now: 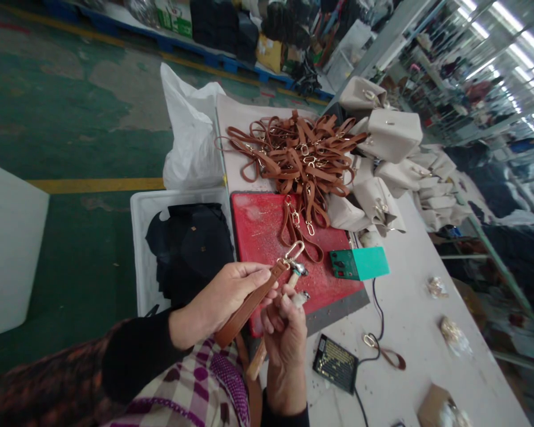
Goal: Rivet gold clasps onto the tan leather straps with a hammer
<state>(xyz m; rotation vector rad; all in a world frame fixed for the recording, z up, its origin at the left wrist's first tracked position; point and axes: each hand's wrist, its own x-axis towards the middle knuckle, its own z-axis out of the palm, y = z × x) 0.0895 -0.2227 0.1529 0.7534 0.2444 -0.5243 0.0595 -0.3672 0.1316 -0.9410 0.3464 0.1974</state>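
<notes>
Strap first: I had the brown leather strap (pixel 249 305) pinched in the left hand (pixel 225 296), thumb and fingers pressed together just short of its end, where the gold swivel clasp (pixel 292 251) stuck out up and to the right over the red cutting mat (pixel 267 231). Its long axis ran on a diagonal, from low near my checked sleeve (pixel 204 385) up toward the clasp. The right hand (pixel 285 332) sat just below and beside that end, fingers curled shut round a wooden-handled tool (pixel 260 353); its metal head (pixel 298 270) lay touching or nearly touching the strap end, I couldn't tell which. The strap's lower end ran out of sight under my arm, and the tool's working tip was too small to make out.
</notes>
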